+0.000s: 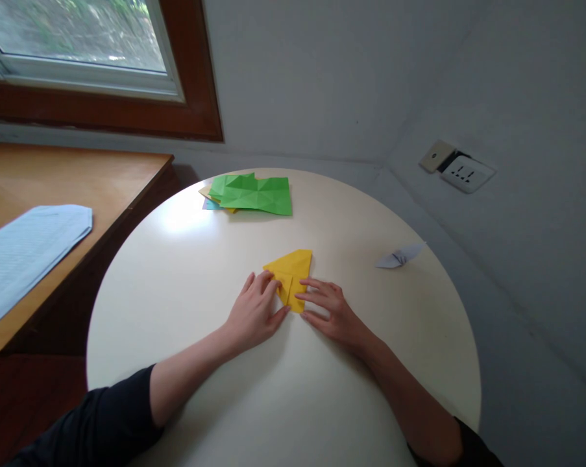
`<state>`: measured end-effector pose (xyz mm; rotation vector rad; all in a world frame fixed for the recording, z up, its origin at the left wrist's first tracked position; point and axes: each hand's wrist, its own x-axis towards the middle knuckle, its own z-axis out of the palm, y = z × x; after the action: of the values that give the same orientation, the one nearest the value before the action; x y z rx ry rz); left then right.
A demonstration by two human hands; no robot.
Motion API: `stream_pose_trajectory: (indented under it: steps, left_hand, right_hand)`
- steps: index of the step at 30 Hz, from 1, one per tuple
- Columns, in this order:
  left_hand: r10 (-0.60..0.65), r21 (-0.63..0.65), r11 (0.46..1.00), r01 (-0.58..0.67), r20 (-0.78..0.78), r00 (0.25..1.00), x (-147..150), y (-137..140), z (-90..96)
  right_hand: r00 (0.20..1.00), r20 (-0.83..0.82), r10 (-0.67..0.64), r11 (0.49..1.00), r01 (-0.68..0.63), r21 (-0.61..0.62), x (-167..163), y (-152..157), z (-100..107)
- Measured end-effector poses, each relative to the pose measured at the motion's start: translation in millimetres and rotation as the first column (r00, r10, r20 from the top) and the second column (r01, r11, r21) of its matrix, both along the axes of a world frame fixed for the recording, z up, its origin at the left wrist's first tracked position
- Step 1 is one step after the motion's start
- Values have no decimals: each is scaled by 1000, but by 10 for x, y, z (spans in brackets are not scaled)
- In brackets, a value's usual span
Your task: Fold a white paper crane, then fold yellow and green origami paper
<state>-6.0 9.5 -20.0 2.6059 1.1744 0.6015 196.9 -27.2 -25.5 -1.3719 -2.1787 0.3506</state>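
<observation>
A folded piece of yellow paper (297, 264) lies on the round white table, with a pointed flap and a crease near its lower left. My left hand (257, 305) is at its left side, the fingers bent over the flap and the thumb at the lower tip, gripping the paper there. From the right, my right hand (332, 313) rests its fingertips on the paper's right part. Its fingers are stretched and apart, and its thumb touches near the bottom edge. Part of the paper's left side is hidden under the left fingers.
Creased green paper (261, 194) lies over other coloured sheets at the far side of the white table (176, 292). A small folded grey-white paper piece (400, 257) lies at the right. On the wooden desk (102, 172) at left are printed sheets (34, 253). A socket (468, 173) is on the wall.
</observation>
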Motion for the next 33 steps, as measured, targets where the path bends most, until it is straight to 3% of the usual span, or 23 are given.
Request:
stream_pose_trajectory:
  steps: [5, 11, 17, 22, 28, 33]
  left_hand:
    - [20, -12, 1000, -20, 20, 1000, 8, 2, -12]
    - [31, 4, 1000, -31, 3, 1000, 10, 4, -35]
    - [26, -3, 1000, -26, 10, 1000, 11, 4, -31]
    - [10, 13, 1000, -10, 9, 1000, 8, 3, -31]
    - [17, 13, 1000, -17, -4, 1000, 6, 1, -36]
    - [13, -7, 1000, -13, -7, 1000, 5, 6, -32]
  right_hand:
    - [998, -62, -24, 999, 26, 22, 13, 5, 2]
    - [989, -95, -109, 993, 104, -58, 0, -4, 57]
    - [917, -227, -327, 943, 302, -139, 59, 85, -51]
    - [879, -370, -301, 944, 218, -249, 47, 163, -116]
    - [865, -430, -258, 966, 217, -142, -4, 162, -70]
    - [826, -507, -247, 969, 215, -122, -38, 121, 3]
